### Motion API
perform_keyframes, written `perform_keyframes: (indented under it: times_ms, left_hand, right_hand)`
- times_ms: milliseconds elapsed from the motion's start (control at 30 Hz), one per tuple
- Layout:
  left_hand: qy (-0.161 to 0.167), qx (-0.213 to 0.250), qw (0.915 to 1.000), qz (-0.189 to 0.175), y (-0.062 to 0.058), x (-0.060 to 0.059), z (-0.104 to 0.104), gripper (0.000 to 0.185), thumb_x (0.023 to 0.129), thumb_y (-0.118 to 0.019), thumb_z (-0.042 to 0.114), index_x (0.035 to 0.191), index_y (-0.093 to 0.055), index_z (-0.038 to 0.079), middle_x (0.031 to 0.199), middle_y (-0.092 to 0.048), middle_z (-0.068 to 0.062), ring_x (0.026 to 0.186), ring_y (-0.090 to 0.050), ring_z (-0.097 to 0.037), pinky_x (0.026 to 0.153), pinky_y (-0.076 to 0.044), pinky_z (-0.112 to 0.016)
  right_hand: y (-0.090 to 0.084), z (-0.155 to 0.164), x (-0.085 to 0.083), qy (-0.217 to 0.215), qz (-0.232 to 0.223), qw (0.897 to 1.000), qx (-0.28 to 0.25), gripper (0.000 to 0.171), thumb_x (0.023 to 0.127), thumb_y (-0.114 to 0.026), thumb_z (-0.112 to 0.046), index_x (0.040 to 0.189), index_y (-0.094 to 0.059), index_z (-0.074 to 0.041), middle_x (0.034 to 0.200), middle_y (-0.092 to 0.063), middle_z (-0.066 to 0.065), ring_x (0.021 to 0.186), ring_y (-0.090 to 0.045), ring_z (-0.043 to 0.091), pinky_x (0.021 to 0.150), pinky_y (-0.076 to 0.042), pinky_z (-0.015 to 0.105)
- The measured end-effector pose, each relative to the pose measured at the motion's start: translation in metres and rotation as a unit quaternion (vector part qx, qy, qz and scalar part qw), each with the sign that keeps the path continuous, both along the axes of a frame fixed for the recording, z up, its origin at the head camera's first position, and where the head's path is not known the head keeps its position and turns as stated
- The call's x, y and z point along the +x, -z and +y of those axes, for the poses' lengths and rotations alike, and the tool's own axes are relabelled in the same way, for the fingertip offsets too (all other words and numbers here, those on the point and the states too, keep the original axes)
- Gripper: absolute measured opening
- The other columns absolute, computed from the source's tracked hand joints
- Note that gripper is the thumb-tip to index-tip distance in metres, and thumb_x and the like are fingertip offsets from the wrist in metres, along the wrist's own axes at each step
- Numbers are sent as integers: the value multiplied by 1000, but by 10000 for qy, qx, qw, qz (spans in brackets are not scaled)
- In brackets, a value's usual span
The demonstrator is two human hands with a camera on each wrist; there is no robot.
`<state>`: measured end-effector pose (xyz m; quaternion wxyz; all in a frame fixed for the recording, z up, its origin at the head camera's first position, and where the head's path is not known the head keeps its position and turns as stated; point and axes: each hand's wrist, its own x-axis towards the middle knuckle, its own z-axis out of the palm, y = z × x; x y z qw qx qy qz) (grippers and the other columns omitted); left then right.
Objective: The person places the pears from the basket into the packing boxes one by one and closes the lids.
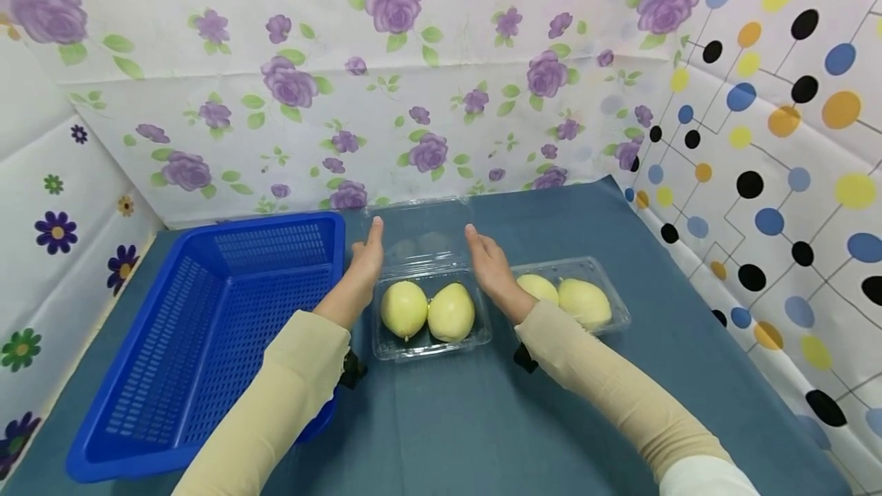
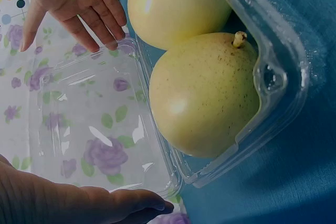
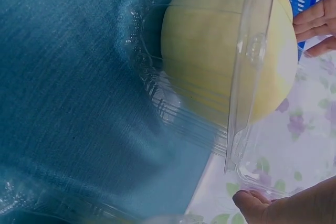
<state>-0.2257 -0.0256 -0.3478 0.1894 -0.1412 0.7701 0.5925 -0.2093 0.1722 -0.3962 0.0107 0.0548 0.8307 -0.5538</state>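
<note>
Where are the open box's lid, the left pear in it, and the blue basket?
lid [image 1: 420, 232]: head view, middle of the clear raised panel.
left pear [image 1: 403, 309]: head view, centre of its skin.
blue basket [image 1: 207, 320]: head view, bare mesh floor.

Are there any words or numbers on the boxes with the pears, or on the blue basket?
None can be read. The open box, its lid, the closed box, the pears and the basket show no words, numbers or labels. The walls carry only flowers and dots.
</note>
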Motion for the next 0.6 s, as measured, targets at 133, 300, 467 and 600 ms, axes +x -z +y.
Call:
perform_keyframes:
  times_ms: [133, 300, 467, 600]
  left_hand:
    - [-12, 4, 10000, -68, -1, 3, 0, 86, 96, -14, 63, 149, 21, 5, 158, 14, -17, 146, 5, -36, 118, -4, -50]
    - [-64, -21, 9998, -180, -4, 7, -2, 89, 95, -15, 65, 147, 23, 4, 158, 14, -18, 146, 6, -36, 118, -3, -50]
    - [-101, 17, 9995, -297, -5, 12, -4, 90, 94, -13, 67, 148, 22, 4, 158, 12, -17, 146, 7, -35, 118, -2, -50]
    - [-243, 134, 9991, -322, -3, 16, -5, 88, 94, -11, 66, 148, 21, 4, 158, 12, -17, 146, 8, -36, 118, -1, -51]
  right_hand:
    - [-1, 1, 1, 25, -55, 10000, -39, 78, 98, -23, -60, 147, -28, 0, 151, -30, 20, 139, -29, 36, 112, -27, 52]
    - [-3, 2, 5, 57, -74, 9999, -127, 79, 98, -22, -61, 146, -27, 1, 149, -31, 21, 138, -30, 37, 111, -27, 53]
    - [-4, 2, 11, 44, -153, 9996, -242, 78, 98, -21, -61, 146, -26, 0, 148, -30, 20, 139, -28, 36, 112, -26, 53]
    - [-3, 1, 14, 88, -102, 9995, -293, 76, 99, -21, -59, 144, -29, 1, 145, -33, 22, 137, -31, 37, 111, -27, 54]
